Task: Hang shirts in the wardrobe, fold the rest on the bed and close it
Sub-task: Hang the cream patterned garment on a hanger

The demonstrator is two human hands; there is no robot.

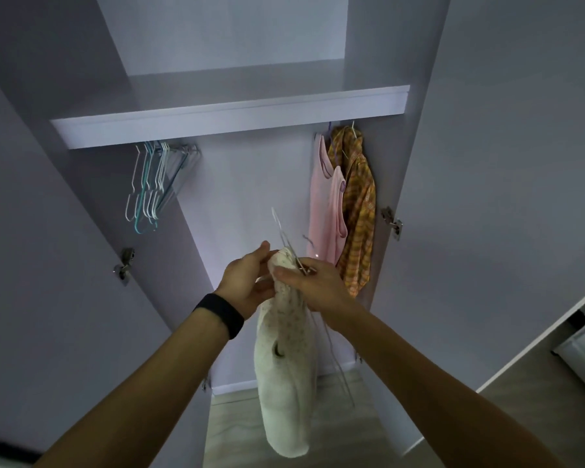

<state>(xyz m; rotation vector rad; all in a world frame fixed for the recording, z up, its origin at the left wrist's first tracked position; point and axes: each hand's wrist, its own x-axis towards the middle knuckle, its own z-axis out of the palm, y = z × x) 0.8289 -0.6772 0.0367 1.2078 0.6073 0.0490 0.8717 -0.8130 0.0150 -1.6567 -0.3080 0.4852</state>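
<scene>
Head view: an open wardrobe (250, 184) is filling the frame, with both of its doors standing swung outward. The person's left hand (247, 282), wearing a black wristband (220, 314), is curling its fingers round the bunched top of a cream garment (284, 366), with the thumb lying on the near side. The right hand (314, 285) is pinching the neck of a white hanger (277, 228) against that same bunched top, its thumb pressing on the cloth. The hanger's hook is pointing up toward the wardrobe's back panel, while its thin wire frame is trailing down along the garment's right side. The garment is hanging limp from both hands in front of the wardrobe opening. It is sitting between the two groups on the rail and touching neither, and its lower end is dangling above the wooden floor (335, 434).

Under the shelf (230, 113), a bunch of empty hangers (149, 184), white and teal, is hanging at the left end of the rail. At the right end, a pink top (325, 204) is hanging against a yellow checked shirt (358, 211), which is sitting nearest the wardrobe's right side wall. A metal hinge (392, 224) is showing on the right door's inner edge. A white drawer unit (581, 349) is standing at the frame's right edge, well apart from the wardrobe.
</scene>
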